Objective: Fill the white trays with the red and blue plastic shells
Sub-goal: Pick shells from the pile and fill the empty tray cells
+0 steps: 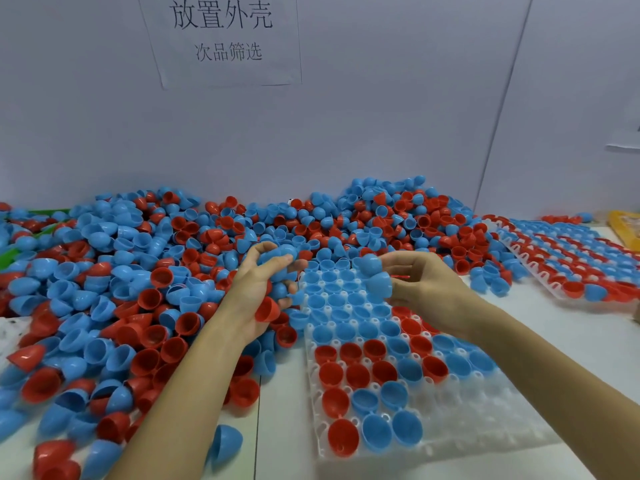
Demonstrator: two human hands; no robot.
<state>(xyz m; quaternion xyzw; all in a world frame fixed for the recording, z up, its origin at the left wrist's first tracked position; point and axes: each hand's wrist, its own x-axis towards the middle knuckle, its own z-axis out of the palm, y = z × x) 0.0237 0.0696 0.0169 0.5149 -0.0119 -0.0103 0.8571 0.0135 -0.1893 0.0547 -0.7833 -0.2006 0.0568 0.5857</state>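
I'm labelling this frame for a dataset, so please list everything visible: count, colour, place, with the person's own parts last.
loose shells: too many to count, red and blue, heaped across the table's left and back.
near tray: one, white, in front of the person, partly filled with red and blue shells; near-right pockets bare.
far tray: one, white, at right, filled with red and blue shells.
sign: one, white paper with black characters, on the wall.
yellow object: one, far right edge, cut off.
green object: one, far left, mostly buried.
table: one, white.
left hand: holds a clutch of blue and red shells.
right hand: fingers grip blue shells above the near tray.
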